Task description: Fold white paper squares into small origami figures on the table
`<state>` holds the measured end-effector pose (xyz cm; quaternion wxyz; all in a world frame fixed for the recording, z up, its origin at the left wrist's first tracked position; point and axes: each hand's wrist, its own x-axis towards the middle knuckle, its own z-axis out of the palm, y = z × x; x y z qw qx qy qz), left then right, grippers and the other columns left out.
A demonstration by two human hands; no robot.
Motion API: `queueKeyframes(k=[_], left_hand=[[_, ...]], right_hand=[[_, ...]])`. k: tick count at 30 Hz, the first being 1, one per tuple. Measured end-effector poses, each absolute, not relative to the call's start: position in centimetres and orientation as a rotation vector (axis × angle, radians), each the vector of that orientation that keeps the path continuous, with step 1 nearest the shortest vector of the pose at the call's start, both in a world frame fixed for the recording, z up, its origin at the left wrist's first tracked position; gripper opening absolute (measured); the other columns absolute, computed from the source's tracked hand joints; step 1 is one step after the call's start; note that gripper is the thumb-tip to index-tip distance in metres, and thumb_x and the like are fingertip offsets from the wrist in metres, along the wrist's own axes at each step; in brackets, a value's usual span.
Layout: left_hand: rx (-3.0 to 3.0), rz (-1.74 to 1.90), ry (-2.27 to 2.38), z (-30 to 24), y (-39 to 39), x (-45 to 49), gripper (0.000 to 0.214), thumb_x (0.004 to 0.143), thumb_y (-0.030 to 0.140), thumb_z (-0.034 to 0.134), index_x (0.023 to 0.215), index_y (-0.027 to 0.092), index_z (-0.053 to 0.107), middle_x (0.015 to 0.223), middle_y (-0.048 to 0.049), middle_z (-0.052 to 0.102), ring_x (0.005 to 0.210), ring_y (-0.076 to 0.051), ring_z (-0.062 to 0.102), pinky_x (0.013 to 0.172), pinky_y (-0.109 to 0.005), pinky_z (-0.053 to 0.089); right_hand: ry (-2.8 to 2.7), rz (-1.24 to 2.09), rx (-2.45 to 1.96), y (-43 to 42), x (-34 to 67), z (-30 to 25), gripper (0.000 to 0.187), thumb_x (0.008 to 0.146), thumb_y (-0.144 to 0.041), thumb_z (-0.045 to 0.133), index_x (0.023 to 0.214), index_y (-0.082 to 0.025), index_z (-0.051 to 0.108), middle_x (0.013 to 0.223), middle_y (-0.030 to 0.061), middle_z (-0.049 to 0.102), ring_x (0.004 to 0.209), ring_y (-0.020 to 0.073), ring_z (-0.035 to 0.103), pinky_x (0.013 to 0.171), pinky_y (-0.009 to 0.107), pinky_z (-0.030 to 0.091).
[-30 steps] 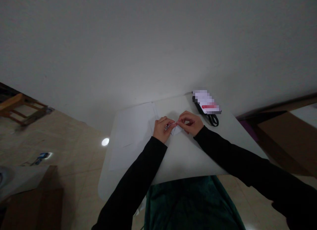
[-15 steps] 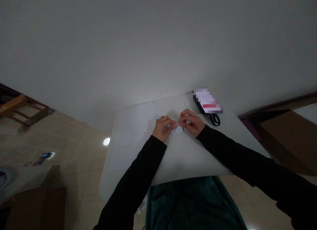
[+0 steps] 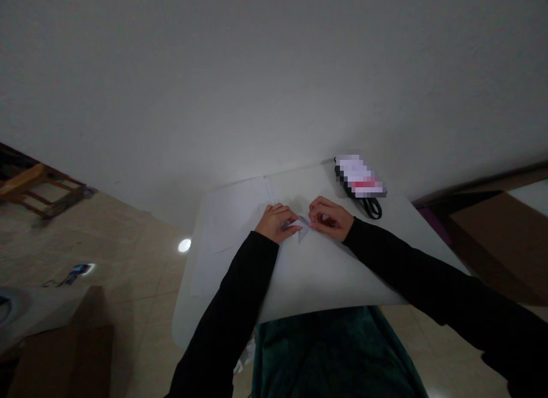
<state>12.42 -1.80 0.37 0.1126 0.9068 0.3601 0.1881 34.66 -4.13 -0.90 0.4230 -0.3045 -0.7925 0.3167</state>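
A small folded piece of white paper [image 3: 303,228] is between my hands over the white table [image 3: 325,272]. My left hand [image 3: 277,222] pinches its left side between thumb and fingers. At the paper's right corner, the thumb and fingertips of my right hand [image 3: 329,217] are pressed together on it. The paper has a pointed, triangular flap facing me. Its folds are partly covered by my fingers. Flat white paper sheets [image 3: 231,232] lie to the left, partly under my left forearm.
Behind my right hand, a black case with a strap [image 3: 372,207] lies near the wall, its top blurred out. Cardboard boxes stand at the right [image 3: 505,238] and lower left [image 3: 64,352]. Dark green cloth [image 3: 334,352] hangs before the table's near edge.
My left hand has shifted slightly left and down. The folded paper has turned, so its triangular flap now shows between my hands. My right hand has barely moved.
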Motion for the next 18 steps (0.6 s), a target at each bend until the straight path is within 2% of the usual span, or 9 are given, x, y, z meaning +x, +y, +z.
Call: queueKeyframes(k=[3, 7, 12, 15, 18], left_hand=[[2.637, 0.616, 1.056, 0.4, -2.3, 13.0, 0.012, 0.074, 0.031, 0.068, 0.079, 0.020, 0.064, 0.076, 0.0004, 0.064, 0.076, -0.016, 0.055, 0.071, -0.032, 0.035], [2.643, 0.649, 1.007, 0.4, -2.7, 13.7, 0.014, 0.071, 0.022, 0.065, 0.085, 0.021, 0.066, 0.076, 0.0008, 0.063, 0.074, -0.015, 0.056, 0.070, -0.030, 0.037], [2.754, 0.566, 0.965, 0.8, -3.2, 14.4, 0.012, 0.075, 0.027, 0.064, 0.085, 0.020, 0.065, 0.075, -0.0012, 0.063, 0.073, -0.016, 0.056, 0.067, -0.031, 0.038], [2.770, 0.528, 1.032, 1.0, -3.5, 14.7, 0.009, 0.079, 0.028, 0.062, 0.083, 0.020, 0.065, 0.078, -0.0022, 0.064, 0.075, -0.017, 0.056, 0.068, -0.031, 0.037], [2.747, 0.562, 1.142, 0.9, -3.8, 14.8, 0.007, 0.078, 0.028, 0.065, 0.078, 0.021, 0.066, 0.079, -0.0021, 0.066, 0.078, -0.018, 0.056, 0.069, -0.033, 0.036]], right_hand=[[-1.993, 0.718, -0.756, -4.4, 34.3, -0.9, 0.019, 0.078, -0.034, 0.067, 0.076, -0.018, 0.056, 0.089, 0.0019, 0.050, 0.048, 0.0024, 0.038, 0.043, 0.020, 0.037], [-1.998, 0.689, -0.758, -4.2, 34.0, -1.5, 0.015, 0.078, -0.031, 0.065, 0.076, -0.018, 0.058, 0.088, 0.0024, 0.050, 0.049, 0.0027, 0.043, 0.045, 0.020, 0.040], [-2.034, 0.623, -0.727, -4.4, 33.7, -2.0, 0.005, 0.076, -0.020, 0.056, 0.072, -0.018, 0.057, 0.081, 0.0020, 0.052, 0.050, 0.0046, 0.044, 0.047, 0.019, 0.042], [-2.031, 0.594, -0.785, -4.5, 33.7, -1.6, 0.006, 0.072, -0.017, 0.055, 0.067, -0.018, 0.054, 0.078, 0.0013, 0.052, 0.047, 0.0041, 0.043, 0.046, 0.019, 0.041], [-2.007, 0.565, -0.877, -4.3, 34.1, -1.1, 0.011, 0.069, -0.014, 0.053, 0.059, -0.017, 0.052, 0.075, 0.0019, 0.054, 0.047, 0.0050, 0.043, 0.044, 0.019, 0.039]])
